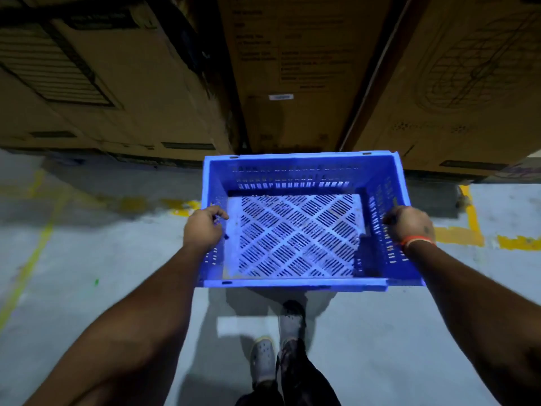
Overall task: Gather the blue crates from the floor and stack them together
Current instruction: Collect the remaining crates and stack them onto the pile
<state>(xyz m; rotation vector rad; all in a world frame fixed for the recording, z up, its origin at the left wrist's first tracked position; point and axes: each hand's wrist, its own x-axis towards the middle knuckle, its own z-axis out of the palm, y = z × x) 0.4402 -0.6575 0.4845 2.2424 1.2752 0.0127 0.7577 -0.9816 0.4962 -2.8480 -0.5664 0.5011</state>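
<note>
An empty blue plastic crate [295, 284] with slotted walls and a lattice floor hangs in the air in front of me, above the grey floor and my feet. My left hand [203, 228] grips its left wall from above, fingers curled over the rim. On the opposite side, my right hand [409, 224], with an orange band at the wrist, grips the right wall the same way. The crate is level, open side up. No other blue crate shows in this view.
Tall brown cardboard boxes [307, 71] stand in a row just beyond the crate, forming a wall. Worn yellow floor lines [456, 235] run across the grey concrete floor. My grey shoes [263, 358] are below the crate.
</note>
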